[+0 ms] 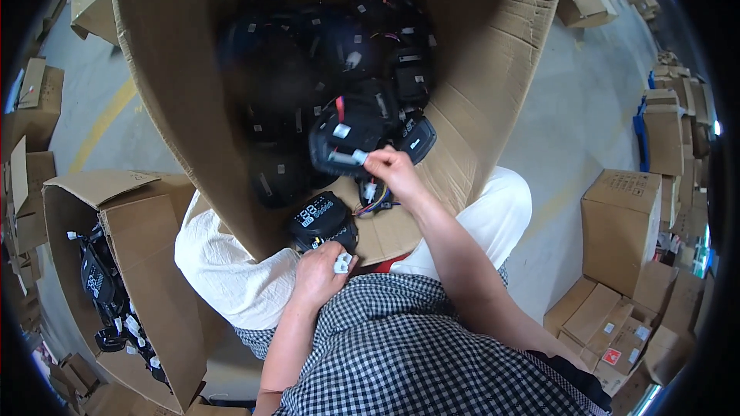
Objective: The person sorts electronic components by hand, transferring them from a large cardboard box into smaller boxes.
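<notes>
My left hand is closed round a white plug connector, low at the box mouth. Touching its fingertips is a black dashboard display unit with pale printed symbols on its face. My right hand pinches another white connector between thumb and fingers, over a black display housing with a red strip. Between the hands, a bundle of coloured wires runs to a further white plug. Whether either connector is wired to the unit beside my left hand is hidden.
A large open cardboard box leans toward me between my knees, with several black units piled inside. To my left stands a smaller carton holding more units. Stacked cartons line the right side on a grey floor.
</notes>
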The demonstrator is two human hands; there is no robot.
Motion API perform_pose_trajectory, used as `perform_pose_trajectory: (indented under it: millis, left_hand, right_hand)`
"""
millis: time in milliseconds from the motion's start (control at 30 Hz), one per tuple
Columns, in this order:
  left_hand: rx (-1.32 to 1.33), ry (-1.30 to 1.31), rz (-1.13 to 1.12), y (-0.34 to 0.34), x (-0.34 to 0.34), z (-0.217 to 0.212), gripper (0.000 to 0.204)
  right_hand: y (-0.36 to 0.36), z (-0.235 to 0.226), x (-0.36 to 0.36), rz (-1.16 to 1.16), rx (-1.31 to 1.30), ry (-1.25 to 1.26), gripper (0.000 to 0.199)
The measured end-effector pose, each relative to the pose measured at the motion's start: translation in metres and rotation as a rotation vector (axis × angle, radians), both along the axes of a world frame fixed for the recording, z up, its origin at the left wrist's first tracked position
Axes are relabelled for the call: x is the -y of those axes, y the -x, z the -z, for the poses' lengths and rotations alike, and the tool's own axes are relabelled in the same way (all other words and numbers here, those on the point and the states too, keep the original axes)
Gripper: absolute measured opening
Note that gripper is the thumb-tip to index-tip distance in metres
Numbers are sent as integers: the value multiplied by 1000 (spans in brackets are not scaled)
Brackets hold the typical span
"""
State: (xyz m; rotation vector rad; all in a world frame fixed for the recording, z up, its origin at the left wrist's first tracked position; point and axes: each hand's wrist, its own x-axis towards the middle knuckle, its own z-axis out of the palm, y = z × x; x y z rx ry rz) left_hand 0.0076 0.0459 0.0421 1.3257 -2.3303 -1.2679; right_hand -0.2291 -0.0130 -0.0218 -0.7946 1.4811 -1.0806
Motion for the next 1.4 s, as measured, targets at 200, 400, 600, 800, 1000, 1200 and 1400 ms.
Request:
perform_pose_trajectory:
  millis: [200, 400, 600, 800, 1000, 1200, 1400]
  left_hand:
    - [-42, -13, -80, 1, -2, -1, 23]
    - [-48, -8, -133, -1, -7, -4, 23]
    - [-318, 126, -388, -2, -8, -10, 34]
    - [-324, 227, -165, -1, -7, -15, 37]
    - [-399, 43, -228, -7, -13, -3, 17]
    - [-497, -218, -356, -7, -14, -2, 11]
    - [-448, -158, -233, -6, -12, 2, 12]
  right_hand:
    - [-14, -29, -14, 267, 882, 116, 15]
    - [0, -19, -13, 371, 839, 31, 9]
    - [-46, -44, -45, 244, 1264, 177, 20]
    - [-85, -33, -87, 135, 1044, -157, 19]
    - [-54, -55, -90, -284, 447, -444, 20]
    - [-24, -90, -106, -392, -126, -287, 20]
    - [-34, -127, -94, -682, -853, 154, 14]
